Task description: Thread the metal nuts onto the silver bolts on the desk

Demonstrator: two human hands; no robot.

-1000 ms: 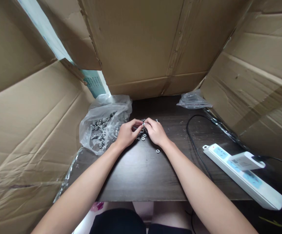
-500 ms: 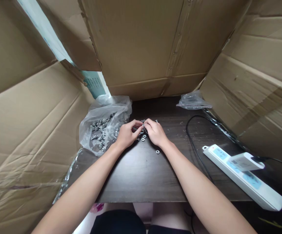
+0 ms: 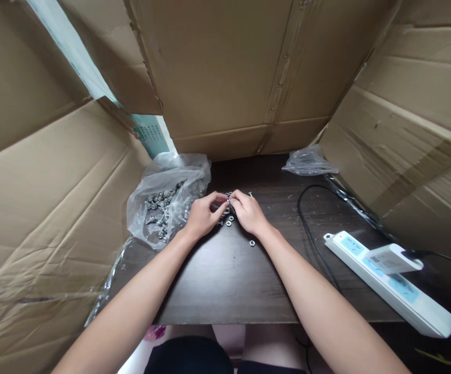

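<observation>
My left hand (image 3: 205,212) and my right hand (image 3: 248,211) meet over the middle of the dark table, thumbs and fingertips pinched together. A small shiny metal fastener (image 3: 228,200) shows between the fingertips; whether it is a nut, a bolt or both joined is too small to tell. Loose hex nuts (image 3: 229,223) and other fasteners lie under and between the hands, partly hidden by them. One nut (image 3: 252,243) lies apart, close to my right wrist. Beyond the right fingers is a bolt (image 3: 250,194).
Left of my hands sits an open clear plastic bag (image 3: 140,208) full of metal bolts. Another plastic bag (image 3: 310,161) lies at the back right. A black cable (image 3: 300,208) and a white power strip (image 3: 389,285) occupy the right side. Cardboard walls (image 3: 229,67) surround the table (image 3: 225,291).
</observation>
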